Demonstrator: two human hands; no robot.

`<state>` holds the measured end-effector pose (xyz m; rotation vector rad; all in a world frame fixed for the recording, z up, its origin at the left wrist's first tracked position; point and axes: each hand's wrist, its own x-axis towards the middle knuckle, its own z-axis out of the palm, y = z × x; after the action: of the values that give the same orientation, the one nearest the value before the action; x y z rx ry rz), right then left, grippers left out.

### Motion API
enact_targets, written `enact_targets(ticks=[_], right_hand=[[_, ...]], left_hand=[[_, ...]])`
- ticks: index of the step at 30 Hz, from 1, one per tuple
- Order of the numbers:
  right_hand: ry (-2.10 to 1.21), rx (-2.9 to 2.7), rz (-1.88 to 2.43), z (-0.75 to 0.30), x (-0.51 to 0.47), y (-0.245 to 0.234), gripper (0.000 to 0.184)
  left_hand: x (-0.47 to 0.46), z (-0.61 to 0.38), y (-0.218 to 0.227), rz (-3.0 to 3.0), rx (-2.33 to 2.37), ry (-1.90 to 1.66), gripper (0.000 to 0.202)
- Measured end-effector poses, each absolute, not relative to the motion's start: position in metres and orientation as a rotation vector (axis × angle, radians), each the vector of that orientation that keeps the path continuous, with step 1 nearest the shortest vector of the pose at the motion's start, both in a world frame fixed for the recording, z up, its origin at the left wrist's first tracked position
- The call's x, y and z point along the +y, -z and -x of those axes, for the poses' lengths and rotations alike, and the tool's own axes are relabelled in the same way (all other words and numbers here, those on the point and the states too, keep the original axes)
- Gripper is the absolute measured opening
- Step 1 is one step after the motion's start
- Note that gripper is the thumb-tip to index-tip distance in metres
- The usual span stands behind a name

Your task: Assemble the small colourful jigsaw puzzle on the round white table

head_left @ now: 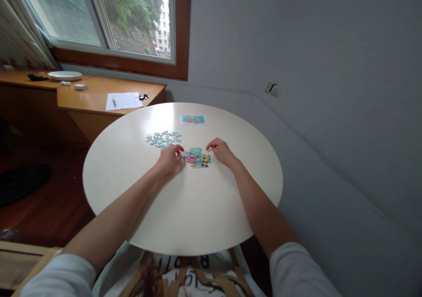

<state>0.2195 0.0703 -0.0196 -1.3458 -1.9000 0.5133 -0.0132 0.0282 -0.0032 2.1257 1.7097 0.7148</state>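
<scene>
Both hands down on the round cream-white bench [184,209], either side of a small part-built jigsaw block, pink, green and yellow cartoon print [197,157]. The block lies flat near the bench centre, slightly toward the far side.

Left hand [170,158]: palm down, fingers curled in, fingertips [180,148] at the block's left edge. Looks like contact with the edge, but too small to tell if a piece is pinched between the fingers.

Right hand [222,151]: palm down, fingers bent and bunched, fingertips [209,147] just beside the block's upper right corner. Cannot tell if it holds a piece or only touches the bench.

Loose pile of teal and white jigsaw pieces [163,139]: spread flat on the bench, just beyond and left of the left hand, apart from the block.

Small rectangular printed card, blue with cartoon figures [193,119]: flat near the far rim of the bench, well apart from both hands.

Behind the bench, left: orange-brown wooden desk [95,95] under the window. On it a white sheet of paper with a pen [122,100], a dark bunch of keys [143,97] just beside the sheet, and a white round plate [65,75] further left.

Both forearms bare, light sleeves at the bottom edge of the view.
</scene>
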Motion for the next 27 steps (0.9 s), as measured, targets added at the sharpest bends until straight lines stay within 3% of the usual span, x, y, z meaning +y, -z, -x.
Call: enact_targets(ticks=[27], right_hand=[[-0.354,-2.020,1.251,-0.214,0.064,0.013,0.038]], left_hand=[[0.027,0.013,0.000,-2.104,1.717,-0.720,0.028]])
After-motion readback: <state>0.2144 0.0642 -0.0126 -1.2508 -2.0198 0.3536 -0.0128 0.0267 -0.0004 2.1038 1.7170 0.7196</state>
